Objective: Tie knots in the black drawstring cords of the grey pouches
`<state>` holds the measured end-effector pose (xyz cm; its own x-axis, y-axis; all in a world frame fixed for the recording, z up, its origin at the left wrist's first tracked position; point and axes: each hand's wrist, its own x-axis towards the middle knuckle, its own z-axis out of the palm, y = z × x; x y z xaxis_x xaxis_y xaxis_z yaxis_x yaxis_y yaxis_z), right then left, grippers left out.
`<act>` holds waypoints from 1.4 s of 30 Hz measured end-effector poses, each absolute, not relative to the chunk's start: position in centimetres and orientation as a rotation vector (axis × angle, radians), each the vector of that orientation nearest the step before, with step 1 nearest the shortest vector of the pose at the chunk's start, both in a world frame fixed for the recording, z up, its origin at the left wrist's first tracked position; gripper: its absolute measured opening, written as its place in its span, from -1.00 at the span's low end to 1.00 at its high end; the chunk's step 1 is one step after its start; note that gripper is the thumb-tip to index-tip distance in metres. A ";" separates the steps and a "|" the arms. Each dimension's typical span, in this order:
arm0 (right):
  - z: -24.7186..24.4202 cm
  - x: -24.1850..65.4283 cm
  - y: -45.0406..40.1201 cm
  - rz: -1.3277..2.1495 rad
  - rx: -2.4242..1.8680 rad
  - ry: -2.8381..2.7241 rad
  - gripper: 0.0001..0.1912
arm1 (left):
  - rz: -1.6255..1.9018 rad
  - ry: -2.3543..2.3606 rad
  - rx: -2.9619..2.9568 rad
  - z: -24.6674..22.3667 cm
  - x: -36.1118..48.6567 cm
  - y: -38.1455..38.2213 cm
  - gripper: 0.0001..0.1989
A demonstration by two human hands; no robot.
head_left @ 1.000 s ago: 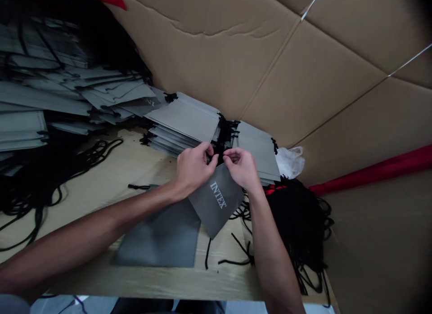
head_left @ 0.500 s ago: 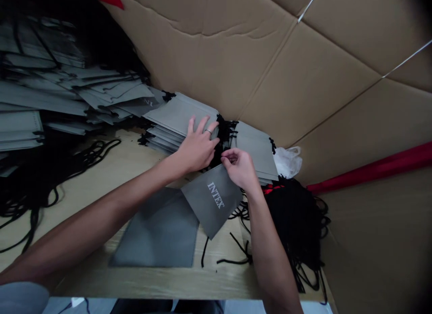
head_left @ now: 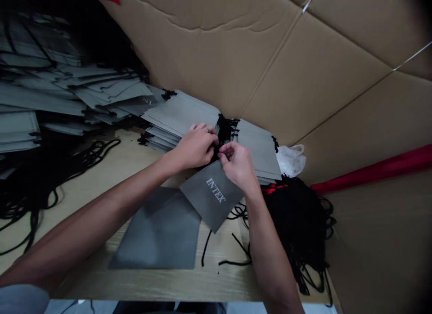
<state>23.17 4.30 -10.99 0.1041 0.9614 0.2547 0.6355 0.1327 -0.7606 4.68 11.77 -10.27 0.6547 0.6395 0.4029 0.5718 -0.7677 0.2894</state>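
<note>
A grey pouch (head_left: 211, 201) with white INTEX lettering hangs tilted from my right hand (head_left: 236, 163), whose thumb and fingers pinch its upper corner. Beside it, my left hand (head_left: 197, 145) has curled fingers near the right edge of a stack of grey pouches (head_left: 184, 111); what those fingers hold, if anything, is hidden. Black cord ends (head_left: 224, 129) lie between this stack and a second grey stack (head_left: 258, 147) on the right. Below my hands, a larger grey sheet (head_left: 162, 237) lies flat on the table.
Piled grey pouches (head_left: 43, 93) and black cords (head_left: 20, 183) cover the left side. On the right are a black cord heap (head_left: 297, 215), a clear plastic bag (head_left: 290, 160) and a red strip (head_left: 371, 170). Cardboard (head_left: 229, 57) rises behind the table (head_left: 151, 284).
My left hand has drawn its fingers in from the stack's top and curled them near the cords. My right hand and the pouch have shifted slightly up and left.
</note>
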 end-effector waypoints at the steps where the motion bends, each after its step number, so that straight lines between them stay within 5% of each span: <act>1: -11.1 23.1 4.3 0.505 -1.587 -1.616 -0.90 | 0.756 1.000 2.713 -10.3 4.6 11.8 -0.67; 42: -11.8 23.6 4.9 0.405 -1.450 -1.670 -0.85 | 0.865 1.003 2.458 -10.8 4.9 12.2 -0.76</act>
<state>23.55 4.85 -11.79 0.0497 0.9195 0.3900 0.6387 0.2709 -0.7201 4.85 12.16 -10.82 0.5639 0.7192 0.4059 0.5072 -0.6895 0.5171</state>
